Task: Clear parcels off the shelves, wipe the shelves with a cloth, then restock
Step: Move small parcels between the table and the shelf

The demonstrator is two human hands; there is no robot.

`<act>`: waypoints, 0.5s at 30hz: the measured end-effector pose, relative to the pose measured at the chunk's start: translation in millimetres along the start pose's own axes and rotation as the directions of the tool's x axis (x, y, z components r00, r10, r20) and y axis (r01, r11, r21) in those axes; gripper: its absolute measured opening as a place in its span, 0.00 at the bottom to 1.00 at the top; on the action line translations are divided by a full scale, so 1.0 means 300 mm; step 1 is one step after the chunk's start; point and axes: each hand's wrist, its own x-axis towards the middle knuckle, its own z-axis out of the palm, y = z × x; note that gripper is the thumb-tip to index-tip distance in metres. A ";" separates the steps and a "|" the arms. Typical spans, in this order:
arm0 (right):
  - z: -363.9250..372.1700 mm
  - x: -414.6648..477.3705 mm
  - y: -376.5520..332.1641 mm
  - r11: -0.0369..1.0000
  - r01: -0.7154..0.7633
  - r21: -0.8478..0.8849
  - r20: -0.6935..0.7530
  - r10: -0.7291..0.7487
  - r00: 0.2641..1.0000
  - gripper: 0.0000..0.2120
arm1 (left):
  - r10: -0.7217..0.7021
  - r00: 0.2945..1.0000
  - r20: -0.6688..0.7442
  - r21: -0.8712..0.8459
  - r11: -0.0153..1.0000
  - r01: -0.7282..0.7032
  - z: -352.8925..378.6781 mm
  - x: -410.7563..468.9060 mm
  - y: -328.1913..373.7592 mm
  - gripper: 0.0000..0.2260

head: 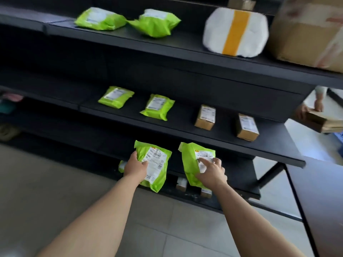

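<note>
Down at the lowest black metal shelf [241, 175], both hands are busy: the left hand [135, 168] is clamped on a lime-green plastic mailer bag with a white label [155, 165], and the right hand [211, 173] grips a second lime-green mailer [193, 162], fingers spread over its label. Both bags are held just in front of the shelf edge. Small cardboard boxes [181, 184] sit underneath them, partly hidden. The middle shelf [185, 119] has two more green mailers and two brown boxes.
</note>
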 end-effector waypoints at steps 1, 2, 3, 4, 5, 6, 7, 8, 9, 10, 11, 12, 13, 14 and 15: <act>0.026 0.002 -0.056 1.000 0.011 0.000 0.005 -0.011 1.000 0.32 | -0.007 1.000 -0.012 0.002 1.000 0.007 -0.050 0.024 -0.026 0.27; 0.059 0.005 -0.120 1.000 0.022 -0.002 0.012 -0.022 1.000 0.32 | -0.013 1.000 -0.026 0.001 1.000 0.013 -0.110 0.052 -0.056 0.26; 0.092 0.008 -0.180 1.000 0.030 -0.004 0.019 -0.030 0.999 0.33 | -0.017 0.999 -0.038 -0.002 1.000 0.017 -0.167 0.079 -0.083 0.26; 0.123 0.009 -0.233 0.999 0.034 -0.002 0.027 -0.034 0.999 0.33 | -0.020 0.999 -0.050 -0.004 1.000 0.020 -0.218 0.103 -0.106 0.25; 0.151 0.010 -0.281 0.999 0.035 0.004 0.037 -0.035 0.999 0.32 | -0.021 0.998 -0.060 -0.008 1.000 0.021 -0.265 0.127 -0.127 0.24; 0.182 0.012 -0.333 0.999 0.038 0.008 0.047 -0.038 0.998 0.32 | -0.024 0.997 -0.070 -0.014 1.000 0.023 -0.316 0.153 -0.150 0.22; 0.219 0.015 -0.390 0.999 0.042 0.008 0.058 -0.042 0.997 0.32 | -0.028 0.996 -0.079 -0.018 0.999 0.027 -0.370 0.181 -0.176 0.22; 0.246 0.017 -0.430 0.999 0.044 0.009 0.066 -0.044 0.997 0.32 | -0.031 0.996 -0.085 -0.018 0.999 0.030 -0.410 0.202 -0.194 0.21; 0.269 0.018 -0.465 0.999 0.045 0.013 0.072 -0.046 0.996 0.32 | -0.035 0.995 -0.090 -0.015 0.999 0.034 -0.441 0.221 -0.210 0.22; 0.296 0.020 -0.502 0.999 0.047 0.015 0.078 -0.048 0.996 0.32 | -0.039 0.995 -0.094 -0.010 0.999 0.039 -0.474 0.243 -0.228 0.22; 0.317 0.024 -0.533 0.999 0.049 0.013 0.084 -0.050 0.995 0.32 | -0.043 0.994 -0.096 -0.008 0.999 0.043 -0.499 0.262 -0.241 0.23; 0.341 0.033 -0.565 0.999 0.051 0.010 0.089 -0.052 0.995 0.32 | -0.052 0.994 -0.098 -0.008 0.999 0.051 -0.523 0.285 -0.257 0.23; 0.364 0.042 -0.592 0.999 0.049 0.010 0.095 -0.050 0.994 0.32 | -0.060 0.993 -0.098 -0.010 0.998 0.060 -0.543 0.308 -0.273 0.24; 0.376 0.046 -0.609 0.999 0.049 0.010 0.098 -0.049 0.994 0.32 | -0.063 0.993 -0.099 -0.013 0.998 0.062 -0.553 0.322 -0.281 0.24; 0.395 0.060 -0.632 0.999 0.047 0.008 0.103 -0.048 0.993 0.32 | -0.069 0.993 -0.100 -0.015 0.998 0.068 -0.563 0.349 -0.296 0.24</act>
